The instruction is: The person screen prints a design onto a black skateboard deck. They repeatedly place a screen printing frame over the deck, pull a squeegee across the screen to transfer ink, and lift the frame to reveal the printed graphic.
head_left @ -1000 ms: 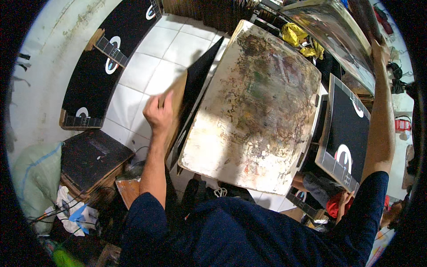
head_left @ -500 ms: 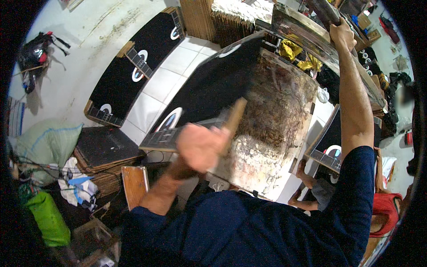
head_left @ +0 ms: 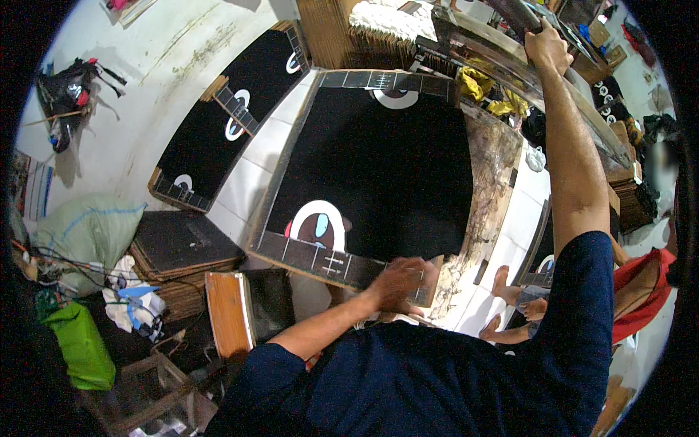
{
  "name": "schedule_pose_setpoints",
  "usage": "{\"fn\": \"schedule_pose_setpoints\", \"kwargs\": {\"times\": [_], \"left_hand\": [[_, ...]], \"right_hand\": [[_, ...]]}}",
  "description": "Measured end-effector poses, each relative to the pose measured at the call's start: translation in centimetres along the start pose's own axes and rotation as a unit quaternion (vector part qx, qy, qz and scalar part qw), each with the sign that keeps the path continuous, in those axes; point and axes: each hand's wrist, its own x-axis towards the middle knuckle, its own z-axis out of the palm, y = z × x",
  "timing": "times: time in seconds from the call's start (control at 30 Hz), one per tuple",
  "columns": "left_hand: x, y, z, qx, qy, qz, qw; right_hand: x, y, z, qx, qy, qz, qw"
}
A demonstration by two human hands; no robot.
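Note:
A large black panel [head_left: 386, 160], with a printed strip and a white-ringed cartoon eye at its near and far ends, lies over the stained worktable [head_left: 495, 156]. My left hand [head_left: 408, 284], somewhat blurred, is closed around the panel's near edge close to its right corner. High at the right, my right arm is stretched forward. My right hand [head_left: 547, 49] is wrapped round the end of a dark worn bar [head_left: 513, 13], apparently part of a raised wooden frame [head_left: 582, 124].
Similar printed panels [head_left: 200, 138] lean along the left wall. A stack of dark boards [head_left: 178, 244] and a pale sack [head_left: 91, 226] stand at the left. Yellow cloth [head_left: 477, 84] hangs behind the table. Another person's bare feet [head_left: 502, 284] show at the right, with red cloth [head_left: 644, 291] nearby.
The black panel has come down from a tilt and swung right over the worktable. My left hand has moved right with its edge. My right hand has shifted slightly left.

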Motion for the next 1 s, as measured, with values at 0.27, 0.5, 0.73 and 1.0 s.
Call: {"fn": "schedule_pose_setpoints", "kwargs": {"times": [0.27, 0.5, 0.73, 1.0], "left_hand": [[-18.2, -24.1, -13.7, 0.173, 0.43, -0.512, 0.723], [-25.4, -31.5, -16.8, -0.083, 0.339, -0.648, 0.677], [-21.7, -25.0, -14.3, -0.258, 0.414, -0.584, 0.649], [-14.5, -24.0, -10.0, -0.226, 0.29, -0.602, 0.708]], "right_hand": [[1.1, 0.6, 0.8, -0.02, -0.002, 0.028, 0.999], [0.2, -0.7, -1.1, 0.032, 0.011, 0.053, 0.998], [-1.0, -2.3, -2.7, 0.043, 0.056, 0.071, 0.995], [-1.3, -2.0, -2.2, 0.051, 0.045, 0.081, 0.994]]}}
